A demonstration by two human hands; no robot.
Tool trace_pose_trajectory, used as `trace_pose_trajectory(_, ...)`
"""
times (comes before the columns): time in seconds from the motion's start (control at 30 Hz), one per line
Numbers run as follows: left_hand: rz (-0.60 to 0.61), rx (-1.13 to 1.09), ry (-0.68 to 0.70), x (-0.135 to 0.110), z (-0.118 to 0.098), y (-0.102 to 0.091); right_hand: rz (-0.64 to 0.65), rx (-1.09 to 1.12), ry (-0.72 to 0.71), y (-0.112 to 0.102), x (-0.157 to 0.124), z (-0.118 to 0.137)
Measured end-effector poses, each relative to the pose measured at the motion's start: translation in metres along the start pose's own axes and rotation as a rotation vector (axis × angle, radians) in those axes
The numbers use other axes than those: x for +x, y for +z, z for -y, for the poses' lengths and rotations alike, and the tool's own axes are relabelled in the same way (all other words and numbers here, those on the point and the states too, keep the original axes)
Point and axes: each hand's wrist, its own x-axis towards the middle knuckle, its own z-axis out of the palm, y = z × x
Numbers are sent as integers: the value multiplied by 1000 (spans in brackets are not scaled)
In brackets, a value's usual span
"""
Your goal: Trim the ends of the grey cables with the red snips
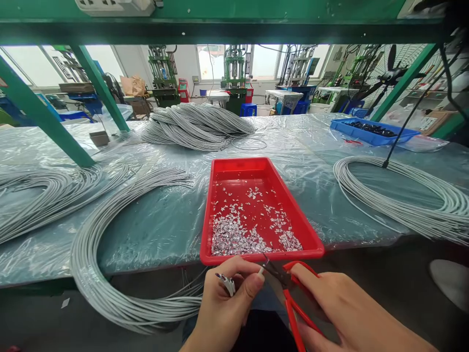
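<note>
My left hand (223, 308) is closed around several white-grey cables (229, 285), their ends poking out of the fist. Between its thumb and forefinger a single cable end (261, 270) is pinched. My right hand (335, 298) grips red-handled cutters (291, 300). The narrow metal jaws of the cutters meet the tip of the pinched cable or lie right beside it; I cannot tell whether they are closed on it. Just beyond both hands stands a red tray (317, 244), with many small silvery foil scraps (234, 234) in it.
Looped cable bundles lie left (91, 254) and right (366, 171) on the plastic-covered table (154, 230). A big cable pile (198, 124) sits behind the tray. At the back right stands a blue tray (373, 132) of black parts. Green posts (98, 88) rise from the table.
</note>
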Motion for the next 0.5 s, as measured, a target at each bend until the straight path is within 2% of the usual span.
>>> trace_pose_trajectory(0.13,25,-6,-28,3,2,-5,41,-6,-38,-1,2,-1)
trace_pose_trajectory(0.23,90,-20,-34,5,3,-7,65,33,-44,0,4,1)
trace_pose_trajectory(0.33,117,-29,-16,5,4,-9,43,9,-55,1,5,1)
trace_pose_trajectory(0.4,99,-94,3,3,3,-10,11,-70,-92,0,4,-3)
trace_pose_trajectory(0.5,8,-251,41,-1,-4,-8,-63,-228,-122,-2,-1,-13)
